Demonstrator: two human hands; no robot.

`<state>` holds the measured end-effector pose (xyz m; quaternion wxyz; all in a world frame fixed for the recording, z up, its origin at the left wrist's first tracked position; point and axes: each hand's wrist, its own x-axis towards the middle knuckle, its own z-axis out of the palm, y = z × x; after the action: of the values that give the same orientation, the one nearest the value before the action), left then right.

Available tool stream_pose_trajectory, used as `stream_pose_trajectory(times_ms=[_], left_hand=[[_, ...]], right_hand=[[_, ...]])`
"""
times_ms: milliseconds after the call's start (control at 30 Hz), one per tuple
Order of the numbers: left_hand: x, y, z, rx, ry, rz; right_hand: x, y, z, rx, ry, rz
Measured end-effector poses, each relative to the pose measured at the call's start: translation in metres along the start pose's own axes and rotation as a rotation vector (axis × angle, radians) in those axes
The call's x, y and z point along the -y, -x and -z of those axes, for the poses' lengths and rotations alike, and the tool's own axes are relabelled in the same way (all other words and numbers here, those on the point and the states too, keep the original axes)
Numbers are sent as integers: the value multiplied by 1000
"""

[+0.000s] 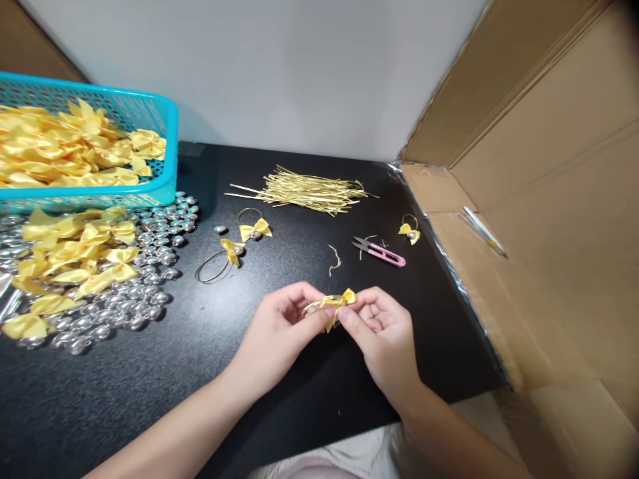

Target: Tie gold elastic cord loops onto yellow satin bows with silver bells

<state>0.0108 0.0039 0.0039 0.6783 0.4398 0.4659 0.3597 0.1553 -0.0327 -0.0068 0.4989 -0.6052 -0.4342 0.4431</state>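
Between my two hands, just above the black table, is a yellow ribbon bow (345, 299) with gold cord or wire running through it. My left hand (289, 319) pinches its left side between thumb and fingers. On the right side, my right hand (382, 326) is closed, its thumb and fingertips pressed on the bow. Part of the bow is hidden behind both thumbs. Beyond my hands lie pink thread snips (380, 253) and a short gold offcut (334, 261). A bundle of gold cut ties (314, 191) lies farther back.
A turquoise basket (172, 146) of yellow bows stands at the left. In front of it, loose bows (92, 256) lie among silver beads (130, 307). Several gold loops with bows (255, 229) rest on the table. Cardboard (539, 166) walls the right side, with a white pen-like tool (483, 231).
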Motion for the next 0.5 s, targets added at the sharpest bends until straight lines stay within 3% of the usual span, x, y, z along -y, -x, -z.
stream_pose_trajectory(times_ms=[133, 267, 400, 500], left_hand=[[-3, -2, -1, -22, -4, 30], [-6, -3, 0, -95, -53, 29], [0, -7, 5, -199, -77, 26], [5, -12, 9, -279, -67, 18]], right_hand=[[-1, 1, 2, 59, -67, 1], [9, -2, 15, 120, -398, 86], [37, -7, 48, 127, -604, 184], [54, -2, 84, -7, -435, 283]])
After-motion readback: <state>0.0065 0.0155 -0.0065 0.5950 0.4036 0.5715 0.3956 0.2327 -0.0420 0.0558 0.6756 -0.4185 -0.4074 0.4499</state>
